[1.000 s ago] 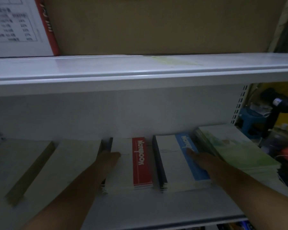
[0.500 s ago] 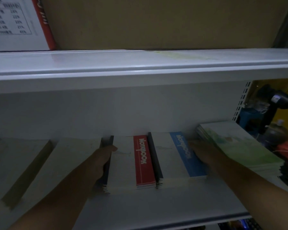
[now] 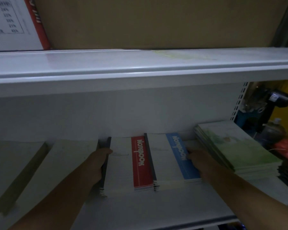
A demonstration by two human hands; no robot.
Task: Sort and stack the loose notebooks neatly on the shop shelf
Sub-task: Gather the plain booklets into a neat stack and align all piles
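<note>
The step in hand looks like squaring two neighbouring stacks together. It should go best if both palms push inward evenly and low down, so the bottom copies slide with the top ones instead of fanning out. The near corners sit slightly stepped, so the front edges then want a tap back into line with the lip of the white metal shelf (image 3: pixel 156 209). The stack of white notebooks with a red "Notebook" band (image 3: pixel 142 163) lies flat at mid-shelf, touching the stack of white notebooks with a blue band (image 3: pixel 178 156) on its right. The left hand (image 3: pixel 98 163) is set against the red-banded stack's dark spine side with the thumb hooked over the top cover, so it has hold of that edge; its other fingers are hidden. The right hand (image 3: pixel 199 161) lies along the blue-banded stack's right edge, in the gap between it and the pile of pale green paper-covered notebooks (image 3: pixel 236 150), which sits askew just beside. In the dim light I cannot tell whether those fingers grip or merely press. Both banded stacks lie between the two hands, each touched on its outer side.
</note>
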